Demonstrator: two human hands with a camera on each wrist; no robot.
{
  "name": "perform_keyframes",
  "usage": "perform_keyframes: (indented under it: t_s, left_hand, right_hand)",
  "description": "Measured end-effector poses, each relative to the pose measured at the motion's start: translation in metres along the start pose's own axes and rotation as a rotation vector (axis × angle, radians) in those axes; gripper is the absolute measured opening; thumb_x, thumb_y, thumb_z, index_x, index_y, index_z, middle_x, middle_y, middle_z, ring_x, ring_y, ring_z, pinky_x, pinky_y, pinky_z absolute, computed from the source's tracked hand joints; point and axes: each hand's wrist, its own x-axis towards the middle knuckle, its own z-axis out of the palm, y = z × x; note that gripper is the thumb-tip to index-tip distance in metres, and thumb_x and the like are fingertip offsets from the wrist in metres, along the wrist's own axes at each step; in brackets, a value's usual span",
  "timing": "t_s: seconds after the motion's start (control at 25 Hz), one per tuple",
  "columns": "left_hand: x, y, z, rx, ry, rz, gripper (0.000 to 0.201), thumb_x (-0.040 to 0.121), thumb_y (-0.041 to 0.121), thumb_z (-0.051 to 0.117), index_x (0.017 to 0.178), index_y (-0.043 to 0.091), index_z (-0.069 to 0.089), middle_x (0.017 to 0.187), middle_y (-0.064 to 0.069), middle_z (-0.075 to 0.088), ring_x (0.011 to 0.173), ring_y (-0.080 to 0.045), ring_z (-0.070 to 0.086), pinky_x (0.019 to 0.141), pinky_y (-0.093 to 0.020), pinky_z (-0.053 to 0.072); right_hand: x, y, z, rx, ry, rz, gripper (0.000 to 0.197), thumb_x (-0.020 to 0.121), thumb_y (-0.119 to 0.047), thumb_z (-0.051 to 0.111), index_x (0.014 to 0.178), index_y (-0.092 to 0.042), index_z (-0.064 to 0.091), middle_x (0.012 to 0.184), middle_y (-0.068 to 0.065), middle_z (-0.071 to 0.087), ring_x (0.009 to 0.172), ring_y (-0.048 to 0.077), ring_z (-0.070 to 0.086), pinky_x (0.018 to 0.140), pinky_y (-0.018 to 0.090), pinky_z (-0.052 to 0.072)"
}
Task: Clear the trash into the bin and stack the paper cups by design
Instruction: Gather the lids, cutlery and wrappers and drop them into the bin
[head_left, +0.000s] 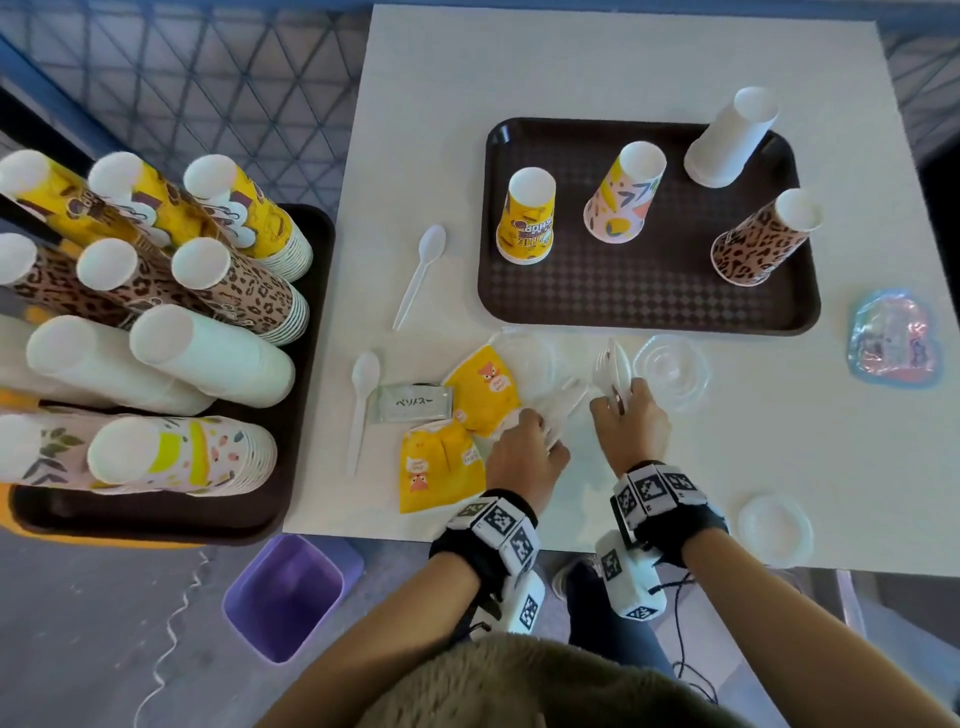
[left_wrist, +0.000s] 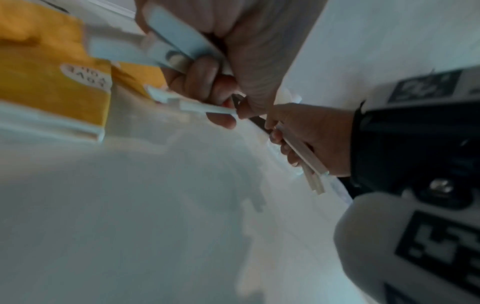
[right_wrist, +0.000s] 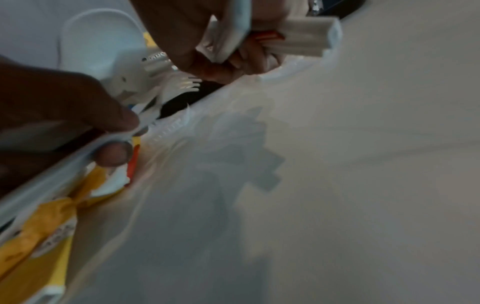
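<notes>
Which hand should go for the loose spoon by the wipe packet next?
Left, likely. The left hand is nearer the spoon and the purple bin; though it already grips cutlery. The right hand grips a cutlery bundle farther away.
</notes>
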Motion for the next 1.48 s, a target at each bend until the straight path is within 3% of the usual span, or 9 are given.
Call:
perform_keyframes:
  t_s: [0.16,0.36,0.48,0.68,0.92,1.04,1.12,1.32,1.48]
  left_hand:
    - [0.001,-0.017,-0.049,0.001,0.177,-0.017,0.034,0.085,0.030,0.044,0.109,0.006,0.048,0.098,-0.022,0.065,0.093,-0.041,0.059,0.072,-0.041,0.044]
    - [0.016,-0.074,-0.116,-0.059,0.428,-0.288,0.034,0.088,0.025,0.043,0.113,0.002,0.042,0.103,-0.031,0.060,0.097,-0.045,0.057,0.075,-0.044,0.042]
    - [0.018,-0.101,-0.132,-0.088,0.428,-0.395,0.031,0.088,0.019,0.045,0.111,-0.001,0.042,0.109,-0.031,0.059,0.102,-0.046,0.056,0.079,-0.043,0.042]
    - [0.019,-0.127,-0.122,-0.046,0.360,-0.393,0.043,0.086,0.035,0.056,0.110,0.002,0.044,0.114,-0.022,0.056,0.103,-0.042,0.055,0.077,-0.045,0.044]
    - [0.028,-0.132,-0.116,0.002,0.420,-0.406,0.038,0.088,0.027,0.051,0.115,0.001,0.049,0.119,-0.019,0.053,0.106,-0.038,0.054,0.078,-0.043,0.041]
    - [0.031,-0.128,-0.121,-0.010,0.425,-0.379,0.035,0.086,0.027,0.054,0.109,0.002,0.048,0.107,-0.023,0.059,0.100,-0.040,0.056,0.073,-0.042,0.043]
    - [0.027,-0.121,-0.124,0.036,0.431,-0.325,0.034,0.081,0.027,0.057,0.107,0.006,0.049,0.098,-0.022,0.060,0.093,-0.040,0.057,0.067,-0.039,0.042]
    - [0.027,-0.104,-0.133,0.343,0.140,-0.091,0.047,0.081,0.036,0.059,0.122,0.018,0.044,0.100,-0.015,0.067,0.097,-0.036,0.061,0.071,-0.038,0.043]
    - [0.046,-0.098,-0.129,0.463,-0.075,0.011,0.066,0.081,0.044,0.061,0.139,0.028,0.032,0.127,-0.012,0.059,0.114,-0.032,0.056,0.089,-0.035,0.042]
  right_hand:
    - [0.006,-0.044,0.011,-0.046,-0.043,-0.181,0.023,0.089,-0.018,0.048,0.094,0.004,0.052,0.087,0.027,0.063,0.083,0.043,0.058,0.069,0.042,0.042]
    - [0.025,-0.118,0.061,-0.064,-0.182,-0.298,0.030,0.090,-0.021,0.047,0.100,0.006,0.055,0.102,0.029,0.063,0.097,0.044,0.057,0.068,0.037,0.037]
    - [0.035,-0.154,0.092,-0.061,-0.183,-0.226,0.031,0.084,-0.024,0.052,0.098,0.004,0.059,0.102,0.023,0.065,0.097,0.038,0.059,0.065,0.030,0.032]
    - [0.051,-0.189,0.131,-0.038,-0.166,-0.139,0.047,0.080,-0.038,0.063,0.103,0.003,0.058,0.107,0.016,0.064,0.097,0.030,0.061,0.065,0.028,0.037]
    - [0.067,-0.195,0.151,-0.084,-0.169,-0.095,0.017,0.081,-0.018,0.056,0.072,-0.004,0.053,0.059,0.003,0.044,0.070,0.024,0.054,0.041,0.020,0.027]
    - [0.060,-0.198,0.143,-0.042,-0.150,-0.105,0.025,0.082,-0.019,0.052,0.088,0.003,0.059,0.073,0.009,0.051,0.068,0.026,0.048,0.042,0.024,0.026]
    - [0.053,-0.197,0.130,-0.039,-0.186,-0.142,0.027,0.084,-0.022,0.048,0.098,0.000,0.056,0.082,0.010,0.052,0.073,0.028,0.046,0.055,0.027,0.032]
    - [0.043,-0.145,0.079,0.034,-0.279,-0.247,0.023,0.086,-0.025,0.049,0.096,-0.005,0.050,0.080,0.013,0.056,0.074,0.032,0.054,0.069,0.039,0.043]
    - [0.035,-0.088,0.027,0.204,-0.274,-0.122,0.009,0.084,-0.019,0.046,0.078,-0.012,0.046,0.058,0.005,0.045,0.046,0.021,0.043,0.043,0.024,0.039]
